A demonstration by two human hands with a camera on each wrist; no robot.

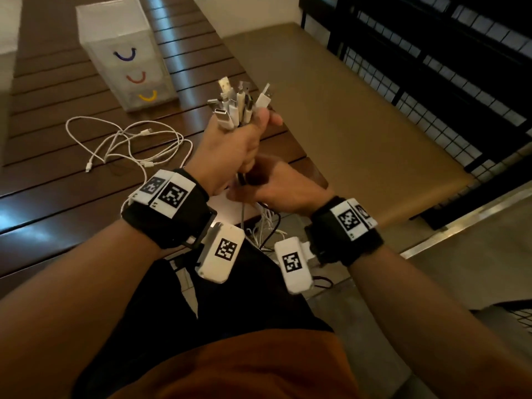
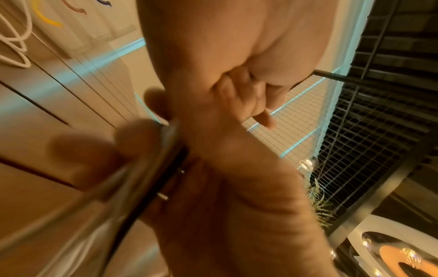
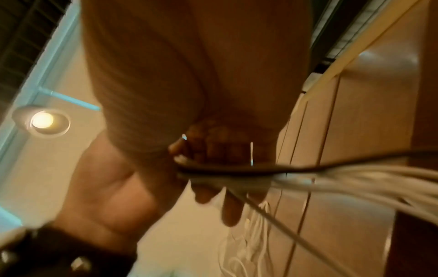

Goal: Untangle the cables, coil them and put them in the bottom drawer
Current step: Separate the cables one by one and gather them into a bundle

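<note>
Plugs (image 1: 240, 103) bunched in my left hand (image 1: 236, 145), fingers wrapped tight; right hand (image 1: 276, 188) fingers pinching the cables (image 1: 259, 226) below. Better slide down slowly so snags show.

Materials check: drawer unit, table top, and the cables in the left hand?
Drawer unit: looks like frosted translucent plastic, since its walls are milky and see-through; handles coloured, probably plastic. Table: dark slatted wood or wood-look laminate, glossy, with streaks of reflected light. Cable bundle in the left hand: mostly white matte plastic jackets, with shiny metal plug tips.
</note>
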